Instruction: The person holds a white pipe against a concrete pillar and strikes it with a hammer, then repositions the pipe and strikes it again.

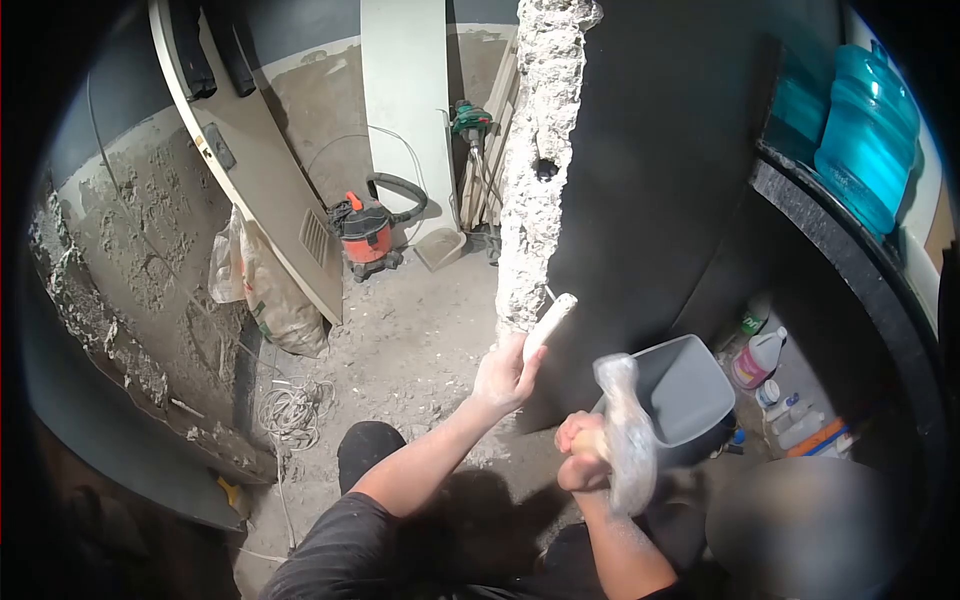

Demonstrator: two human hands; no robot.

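Observation:
My left hand (508,376) is closed round a pale, dusty rod-like tool (550,326) at the lower end of a rough, broken white wall edge (540,150). To its right, my right hand (583,450) grips the handle of a hammer (628,435) whose head is wrapped in clear plastic. The hammer head is apart from the tool. Where the tool's lower end meets the wall is hidden behind my left hand. A small dark hole (545,169) shows in the broken edge above.
A grey bin (690,390) stands right of the hammer, with bottles (760,358) beyond. A red vacuum (366,235), a leaning door (270,190), a sack (280,300) and coiled cable (292,412) are at left. A blue water jug (868,135) sits on the counter (830,225).

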